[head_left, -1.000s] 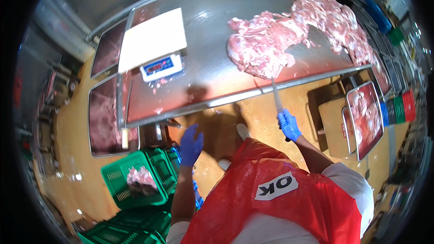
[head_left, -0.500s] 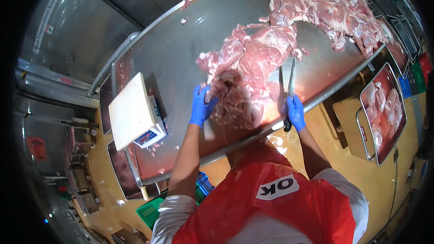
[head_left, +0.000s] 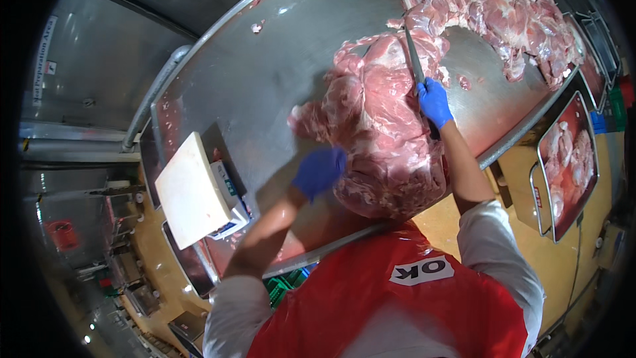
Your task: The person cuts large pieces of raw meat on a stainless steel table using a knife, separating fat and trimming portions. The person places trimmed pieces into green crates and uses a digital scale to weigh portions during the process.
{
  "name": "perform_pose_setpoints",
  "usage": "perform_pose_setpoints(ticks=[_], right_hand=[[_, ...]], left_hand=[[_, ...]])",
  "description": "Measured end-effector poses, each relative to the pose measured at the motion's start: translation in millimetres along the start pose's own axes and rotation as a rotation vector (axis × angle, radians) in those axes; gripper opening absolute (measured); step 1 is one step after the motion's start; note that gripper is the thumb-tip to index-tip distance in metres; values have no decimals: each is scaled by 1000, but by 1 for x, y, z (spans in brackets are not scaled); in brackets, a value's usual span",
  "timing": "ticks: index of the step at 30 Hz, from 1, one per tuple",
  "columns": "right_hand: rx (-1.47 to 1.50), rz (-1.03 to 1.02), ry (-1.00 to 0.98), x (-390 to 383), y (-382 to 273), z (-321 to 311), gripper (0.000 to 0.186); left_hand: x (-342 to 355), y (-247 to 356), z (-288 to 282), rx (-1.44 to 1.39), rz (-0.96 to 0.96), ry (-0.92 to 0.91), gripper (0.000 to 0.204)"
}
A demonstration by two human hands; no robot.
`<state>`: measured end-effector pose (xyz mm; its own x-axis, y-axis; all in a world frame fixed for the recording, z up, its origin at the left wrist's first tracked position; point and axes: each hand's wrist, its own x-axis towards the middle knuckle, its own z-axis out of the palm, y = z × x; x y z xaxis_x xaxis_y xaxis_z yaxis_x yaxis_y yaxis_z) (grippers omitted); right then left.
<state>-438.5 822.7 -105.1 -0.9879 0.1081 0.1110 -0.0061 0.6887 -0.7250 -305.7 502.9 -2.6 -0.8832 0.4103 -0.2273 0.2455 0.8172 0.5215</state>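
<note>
A large heap of raw pink meat lies on the steel table in front of me. My left hand, in a blue glove and blurred, is at the heap's near left side, touching it. My right hand, also gloved in blue, grips a knife whose blade points away from me over the top of the heap. A bigger pile of meat spreads across the far right of the table. I wear a red apron over white sleeves.
A white weighing scale sits on the table's left part. Trays of meat stand to the right below the table edge. A green crate shows under the table. Small meat scraps lie at the far edge.
My left hand has slid down the heap's left side toward me. My right hand has lifted the knife from the table's near edge up onto the meat.
</note>
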Motion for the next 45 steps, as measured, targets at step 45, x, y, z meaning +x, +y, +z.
perform_pose_setpoints(ticks=[45], right_hand=[[-528,-137,-653,-129,-149,82,22]], left_hand=[[170,-101,-14,383,-85,-751,71]])
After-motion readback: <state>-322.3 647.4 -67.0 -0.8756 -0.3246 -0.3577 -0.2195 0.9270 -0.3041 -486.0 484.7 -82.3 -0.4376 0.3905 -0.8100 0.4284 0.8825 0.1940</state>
